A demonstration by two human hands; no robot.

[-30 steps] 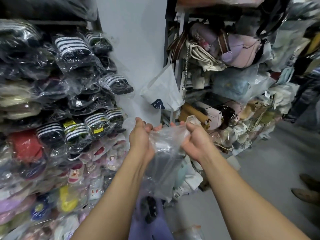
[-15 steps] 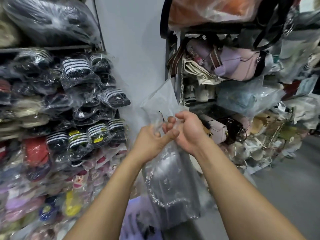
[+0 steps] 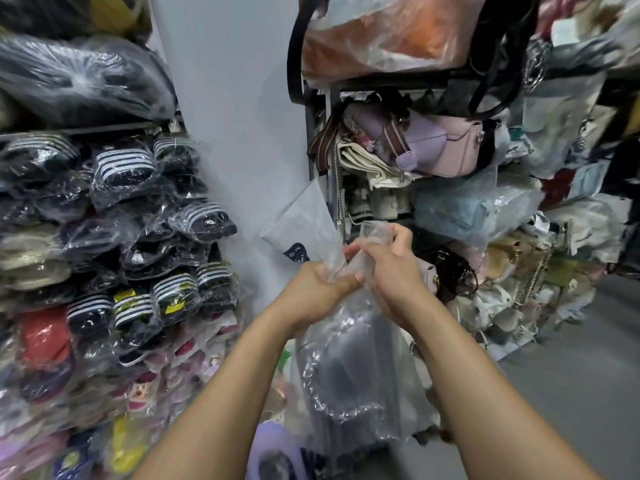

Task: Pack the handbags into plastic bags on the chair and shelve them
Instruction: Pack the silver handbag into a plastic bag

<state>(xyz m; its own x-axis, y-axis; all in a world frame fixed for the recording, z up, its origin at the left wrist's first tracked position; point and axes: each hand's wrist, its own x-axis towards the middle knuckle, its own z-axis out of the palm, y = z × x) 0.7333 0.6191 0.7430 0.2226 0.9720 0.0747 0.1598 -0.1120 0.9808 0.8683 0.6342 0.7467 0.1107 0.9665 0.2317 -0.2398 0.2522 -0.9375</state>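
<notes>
From my remote seat I judge this one bag roughly halfway: the dark grey handbag with a silvery chain strap (image 3: 349,368) is already inside the clear, crinkly plastic bag (image 3: 388,403), which hangs in mid-air at centre, near me, below both hands. Closing the mouth and shelving are left. My left hand (image 3: 313,285) has its fingers curled tight round the gathered neck of the film, and my right hand (image 3: 391,271) pinches the loose top between thumb and fingertips, so neither is free. The film looks thin, glossy and slippery, and it bunches into soft pleats where gripped; the handbag reads as a smooth, rounded slab. The dark metal shelf rack (image 3: 313,140), far right, is crammed with a lilac leather-look handbag (image 3: 436,147) and wrapped bundles. Wrapped black-and-white striped slippers (image 3: 121,168) fill the left. A purple shape (image 3: 266,448) low down may be the chair; I cannot tell.
</notes>
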